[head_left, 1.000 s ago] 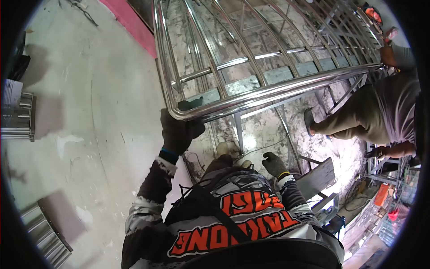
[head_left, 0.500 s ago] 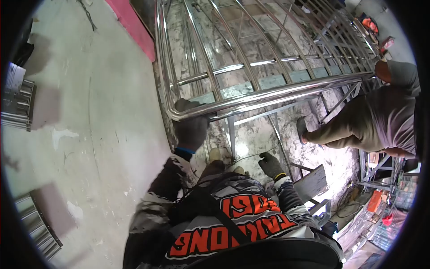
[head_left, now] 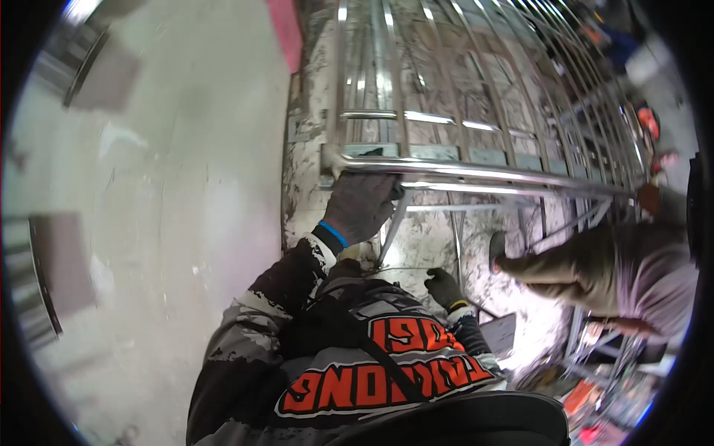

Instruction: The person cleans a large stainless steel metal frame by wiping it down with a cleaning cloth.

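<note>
A large polished metal grille (head_left: 476, 169) of round tubes and long parallel bars spans the upper part of the head view. My left hand (head_left: 362, 206), in a dark grey glove with a blue cuff, grips the near rail close to its left corner, fingers curled over the tube. Lower and to the right, my right hand (head_left: 444, 288) hangs in front of my body in a dark glove with a yellow cuff. Its fingers are loosely bent and apart, and nothing shows in them.
A pale wall (head_left: 201, 171) runs along the left. At right stands another person (head_left: 595, 267), one hand (head_left: 648, 199) at the grille's right end. Thin metal legs support the grille from below. A grey board (head_left: 500, 334) and cluttered materials lie at lower right.
The grille's left corner has shifted right, farther from the wall, with my left hand on it. My view has turned slightly. My right hand still hangs low.
</note>
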